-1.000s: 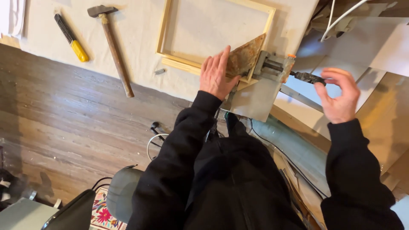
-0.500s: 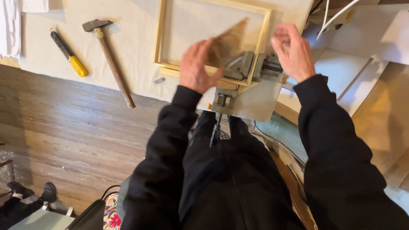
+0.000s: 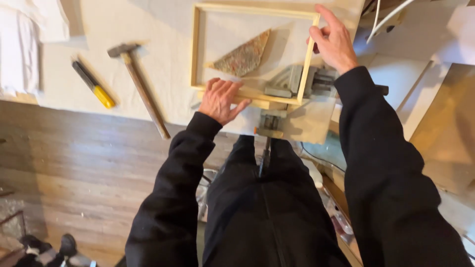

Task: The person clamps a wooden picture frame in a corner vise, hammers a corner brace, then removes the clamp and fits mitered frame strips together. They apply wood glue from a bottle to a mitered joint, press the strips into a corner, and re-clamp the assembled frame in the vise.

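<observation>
- Work surface: pale cloth-covered table; dark wood plank floor below it; pale boards stacked at right.
- On the table: hammer lying diagonally, head up-left; yellow-and-black handled tool left of it; white cloth at far left.
- Wooden frame lies flat on the table, its near-right corner sitting in a metal corner clamp at the table edge. Roughly rectangular, sides about square to the table edge; long axis hard to tell.
- Triangular speckled piece lies inside the frame, point toward left.
- Left hand: palm down, fingers spread flat on the frame's near rail, pressing, not wrapped.
- Right hand: arm reaching forward, fingers curled around the frame's far-right corner, holding it.
</observation>
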